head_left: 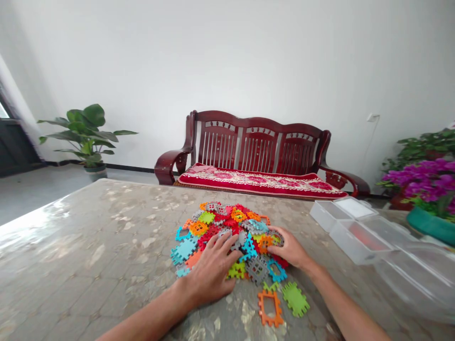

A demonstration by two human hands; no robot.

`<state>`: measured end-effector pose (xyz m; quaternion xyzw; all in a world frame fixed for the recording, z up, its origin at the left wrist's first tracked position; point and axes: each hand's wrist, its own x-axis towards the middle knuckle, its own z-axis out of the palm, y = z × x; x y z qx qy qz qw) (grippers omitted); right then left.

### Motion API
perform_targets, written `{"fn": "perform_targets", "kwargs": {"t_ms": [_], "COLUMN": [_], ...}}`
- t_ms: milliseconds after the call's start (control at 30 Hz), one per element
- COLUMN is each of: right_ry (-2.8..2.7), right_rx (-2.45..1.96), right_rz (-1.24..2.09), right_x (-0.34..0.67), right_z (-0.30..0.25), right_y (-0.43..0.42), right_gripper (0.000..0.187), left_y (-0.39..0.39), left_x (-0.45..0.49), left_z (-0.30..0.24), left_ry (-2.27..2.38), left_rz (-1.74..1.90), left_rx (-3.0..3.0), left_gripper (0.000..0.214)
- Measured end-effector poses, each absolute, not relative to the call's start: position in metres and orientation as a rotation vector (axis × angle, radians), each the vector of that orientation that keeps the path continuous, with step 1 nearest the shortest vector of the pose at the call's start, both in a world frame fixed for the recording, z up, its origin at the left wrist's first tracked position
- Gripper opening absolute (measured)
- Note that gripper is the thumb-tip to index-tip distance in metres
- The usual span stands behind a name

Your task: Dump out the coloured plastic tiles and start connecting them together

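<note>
A heap of flat plastic interlocking tiles (220, 222) with toothed edges, in red, orange, blue, green and grey, lies on the table. My left hand (216, 267) rests palm down on the near left part of the heap, its fingers spread. At the right side of the heap is my right hand (289, 248), thumb and forefinger apart around an orange tile (265, 244) and some grey ones; its other fingers are hidden. Nearer to me, apart from the heap, lie an orange frame tile (270, 309) and a green square tile (295, 299).
Clear plastic boxes (355, 253) stand on the table (88, 246) at the right, one with something red inside. Purple flowers in a green pot (428, 226) are beyond them. Behind the table are a wooden bench (258, 142) and a potted plant (94, 168).
</note>
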<state>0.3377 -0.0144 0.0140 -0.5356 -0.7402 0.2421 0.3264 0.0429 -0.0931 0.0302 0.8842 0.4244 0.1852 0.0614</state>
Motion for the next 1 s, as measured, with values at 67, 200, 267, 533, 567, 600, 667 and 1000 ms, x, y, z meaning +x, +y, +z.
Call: {"fn": "perform_targets", "kwargs": {"t_ms": [67, 200, 267, 533, 567, 600, 667, 1000], "right_ry": [-1.906, -1.783, -1.722, -1.578, -1.568, -1.556, -1.528, -1.842], "right_rx": [-1.392, -1.363, -1.366, -1.363, -1.350, -1.333, -1.291, -1.115], "right_rz": [0.642, 0.671, 0.692, 0.665, 0.669, 0.686, 0.746, 0.794], "right_x": [0.332, 0.323, 0.320, 0.306, 0.301, 0.296, 0.282, 0.275], "right_z": [0.016, 0.021, 0.025, 0.057, 0.060, 0.062, 0.064, 0.058], "right_y": [-0.009, 0.000, 0.004, 0.016, 0.019, 0.022, 0.029, 0.023], "right_gripper": [0.058, 0.050, 0.048, 0.051, 0.051, 0.052, 0.056, 0.077], "left_y": [-0.089, -0.084, -0.083, -0.073, -0.071, -0.069, -0.064, -0.041], "left_x": [0.041, 0.036, 0.034, 0.025, 0.024, 0.022, 0.018, -0.013], "left_z": [0.030, 0.033, 0.034, 0.035, 0.036, 0.037, 0.039, 0.044], "left_ry": [1.326, 1.360, 1.376, 1.488, 1.517, 1.545, 1.599, 2.050], "left_rz": [0.563, 0.632, 0.683, 0.865, 0.908, 0.949, 1.017, 1.007], "left_rx": [2.688, 2.757, 2.782, 2.800, 2.779, 2.751, 2.684, 2.442], "left_gripper": [0.056, 0.041, 0.035, 0.025, 0.024, 0.023, 0.021, 0.035]}}
